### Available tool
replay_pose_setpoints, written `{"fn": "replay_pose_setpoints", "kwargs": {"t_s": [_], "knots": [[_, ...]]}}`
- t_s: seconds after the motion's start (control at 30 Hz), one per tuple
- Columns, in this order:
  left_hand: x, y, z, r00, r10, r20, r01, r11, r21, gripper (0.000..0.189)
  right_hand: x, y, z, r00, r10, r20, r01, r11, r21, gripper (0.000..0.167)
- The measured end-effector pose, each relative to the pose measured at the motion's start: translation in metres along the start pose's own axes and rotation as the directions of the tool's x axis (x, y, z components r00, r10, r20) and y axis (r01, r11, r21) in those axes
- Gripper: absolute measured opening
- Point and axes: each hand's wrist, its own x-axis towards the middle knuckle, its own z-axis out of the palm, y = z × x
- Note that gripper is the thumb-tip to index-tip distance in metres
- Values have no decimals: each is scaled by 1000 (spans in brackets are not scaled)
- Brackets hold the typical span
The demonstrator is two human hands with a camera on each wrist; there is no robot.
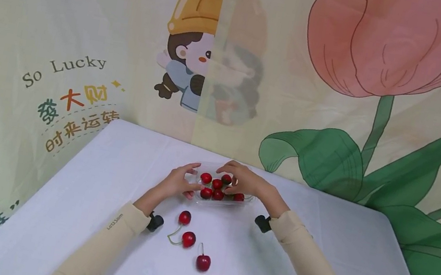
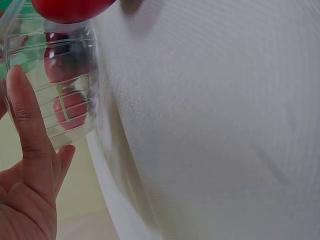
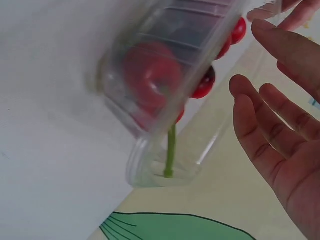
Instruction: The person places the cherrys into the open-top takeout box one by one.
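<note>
A clear plastic container (image 1: 216,202) with several red cherries (image 1: 217,184) in it stands toward the back of the table. My left hand (image 1: 175,181) holds the container's left end, its thumb and fingers around the wall; the left wrist view shows fingers (image 2: 31,130) against the ribbed plastic. Over the container's right part is my right hand (image 1: 249,182). Its fingers (image 3: 250,120) are spread and bent slightly, with nothing between them in the right wrist view. A green cherry stem (image 3: 170,150) shows through the clear end there.
In front of the container, three cherries lie on the white tablecloth (image 1: 147,154): one dark-topped cherry (image 1: 184,217), a second cherry (image 1: 188,239) and a nearer cherry (image 1: 203,263). A printed curtain (image 1: 318,100) hangs behind the table's back edge.
</note>
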Motion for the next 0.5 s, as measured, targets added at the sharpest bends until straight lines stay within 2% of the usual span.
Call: {"fn": "replay_pose_setpoints", "kwargs": {"t_s": [0.13, 0.37, 0.5], "knots": [[0, -1, -1, 1000, 6, 3, -6, 1000, 1, 76, -9, -12, 0, 997, -73, -23, 73, 997, -21, 53], [-2, -2, -1, 1000, 21, 4, -21, 1000, -4, 75, -30, -34, 5, 980, -192, -49, 188, 979, -82, 45], [1, 0, -1, 999, 35, -5, -34, 999, 11, 75, -41, -42, 5, 970, -238, -45, 233, 967, -101, 48]]}}
